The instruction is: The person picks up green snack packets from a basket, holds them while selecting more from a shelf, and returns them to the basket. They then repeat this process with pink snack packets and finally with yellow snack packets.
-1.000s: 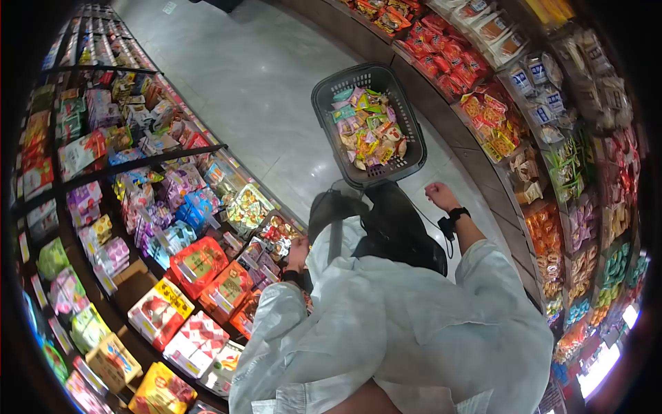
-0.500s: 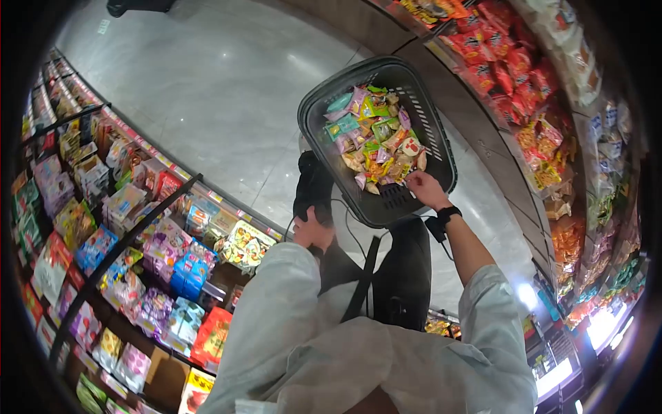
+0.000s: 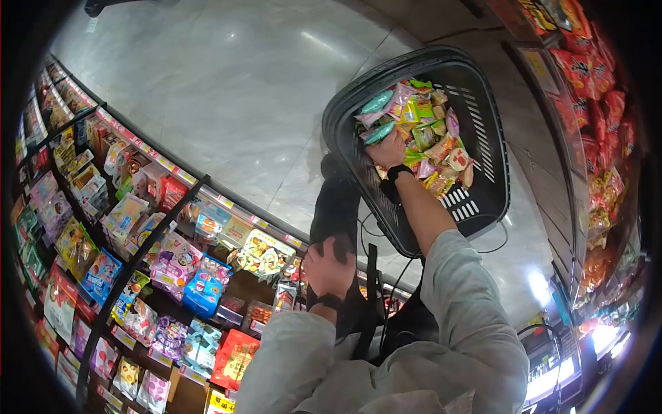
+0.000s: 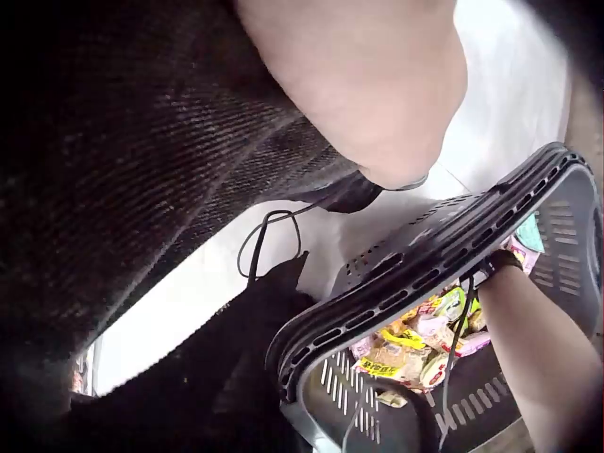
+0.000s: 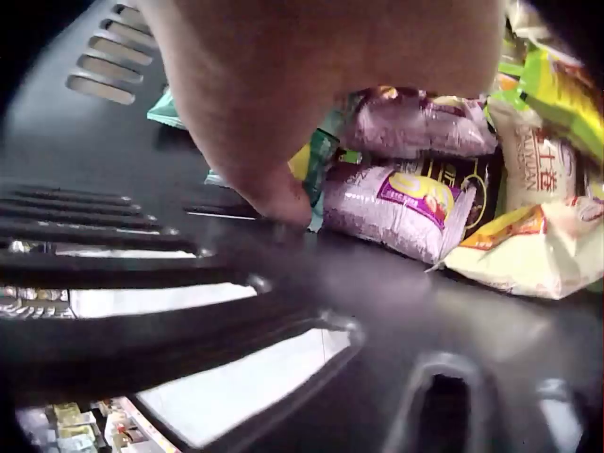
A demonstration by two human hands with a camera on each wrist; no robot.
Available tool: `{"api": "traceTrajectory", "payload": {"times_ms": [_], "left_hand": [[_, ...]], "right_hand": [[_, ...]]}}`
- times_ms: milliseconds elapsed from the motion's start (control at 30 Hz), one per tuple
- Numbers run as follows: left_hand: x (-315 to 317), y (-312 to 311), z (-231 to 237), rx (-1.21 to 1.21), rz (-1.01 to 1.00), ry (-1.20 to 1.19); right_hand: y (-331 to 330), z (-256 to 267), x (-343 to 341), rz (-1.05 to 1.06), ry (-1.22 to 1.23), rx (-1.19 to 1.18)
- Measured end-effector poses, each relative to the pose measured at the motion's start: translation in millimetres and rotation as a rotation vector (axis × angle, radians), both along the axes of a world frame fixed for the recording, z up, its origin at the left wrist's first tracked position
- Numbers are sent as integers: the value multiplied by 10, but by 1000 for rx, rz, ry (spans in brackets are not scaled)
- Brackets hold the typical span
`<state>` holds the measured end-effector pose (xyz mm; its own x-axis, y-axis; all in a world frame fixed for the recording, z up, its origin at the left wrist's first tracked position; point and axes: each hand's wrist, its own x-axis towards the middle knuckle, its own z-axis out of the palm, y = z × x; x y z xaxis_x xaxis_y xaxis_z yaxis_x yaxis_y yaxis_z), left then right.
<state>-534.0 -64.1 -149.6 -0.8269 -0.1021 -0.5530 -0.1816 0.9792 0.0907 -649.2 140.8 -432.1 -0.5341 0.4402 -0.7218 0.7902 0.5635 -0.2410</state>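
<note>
A dark grey plastic basket on the floor holds a heap of small wrapped snacks. My right hand reaches down into its left part, among the packets. In the right wrist view, the thumb bends down against a teal snack packet, with the fingertips hidden behind the hand. Purple-wrapped snacks lie beside it. My left hand rests on the dark-trousered knee with fingers spread, holding nothing; the left wrist view shows part of this hand above the dark cloth.
Shelves of bagged sweets line the left side, with a black rail across them. On the right stand shelves of red packets behind clear panels. A thin cable hangs near the legs. Grey floor lies ahead between the shelves.
My right hand has gone from beside the basket, over its near edge, down into the snacks on its left side. My left hand has moved from the left shelf onto the knee.
</note>
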Motion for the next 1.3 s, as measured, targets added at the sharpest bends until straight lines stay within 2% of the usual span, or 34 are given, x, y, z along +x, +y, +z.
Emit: {"api": "traceTrajectory", "payload": {"times_ms": [67, 200, 300, 433, 533, 633, 767, 800, 900, 1033, 1100, 1167, 1233, 1300], "left_hand": [[-9, 4, -5, -1, 16, -59], [-16, -12, -21, -7, 16, -100], [-46, -10, -16, -11, 12, -105], [-45, -9, -47, -15, 2, -103], [-85, 45, -29, -48, 11, -130], [-123, 95, -26, -35, 17, -113], [-161, 144, -27, -49, -9, -66], [-183, 161, -20, -56, -13, -66], [-210, 174, -24, -62, -12, -68], [-239, 166, -27, -48, -8, -60], [-236, 157, -21, -51, 27, -136], [-224, 137, -34, -56, 20, -138], [-195, 122, -53, -66, -19, -67], [-185, 111, -46, -60, 17, -132]], "right_hand": [[-106, -158, -50, -109, 38, 112], [-54, -37, -115, 104, -37, 262], [-4, -15, -79, 130, -89, 204], [181, 64, -32, 109, 25, 104], [353, 182, 66, -89, 190, -75], [469, 323, 205, -438, 497, -434], [633, 563, 201, -618, 558, -582], [668, 616, 151, -716, 518, -713], [646, 672, -110, -764, 439, -852], [345, 679, -478, -619, 558, -658], [215, 440, -531, -565, 604, -371], [108, 656, -782, -620, 620, -181], [77, 530, -901, -610, 618, -86], [5, 439, -1007, -629, 645, -1]]}}
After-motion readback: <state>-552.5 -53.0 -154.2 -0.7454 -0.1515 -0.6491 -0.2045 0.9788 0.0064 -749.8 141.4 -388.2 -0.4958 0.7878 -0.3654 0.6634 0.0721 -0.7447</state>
